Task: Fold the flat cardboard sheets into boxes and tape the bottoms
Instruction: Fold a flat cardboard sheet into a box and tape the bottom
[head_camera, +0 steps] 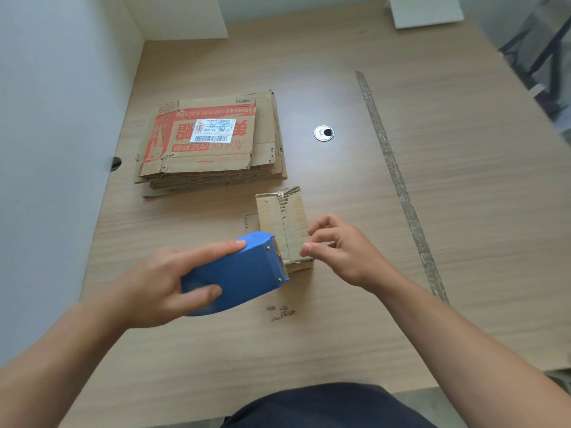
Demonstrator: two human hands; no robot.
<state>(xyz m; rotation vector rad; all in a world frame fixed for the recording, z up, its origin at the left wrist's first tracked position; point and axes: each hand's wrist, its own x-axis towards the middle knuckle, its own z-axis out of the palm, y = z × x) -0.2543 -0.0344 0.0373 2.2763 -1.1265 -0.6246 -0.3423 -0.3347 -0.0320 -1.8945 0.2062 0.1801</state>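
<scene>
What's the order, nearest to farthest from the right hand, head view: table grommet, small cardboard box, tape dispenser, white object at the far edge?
1. small cardboard box: touched by the right hand.
2. tape dispenser: just left, held in the left hand.
3. table grommet: beyond, mid-table.
4. white object: far edge, right.

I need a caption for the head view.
Left hand holds blue tape dispenser at small box; right hand holds it.

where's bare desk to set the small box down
Bare desk lies beyond the grommet, right of the flat stack, and again right of the worn strip. The near edge is free too. Crowded at centre: left hand gripping the tape dispenser, right hand at the small box.
</scene>
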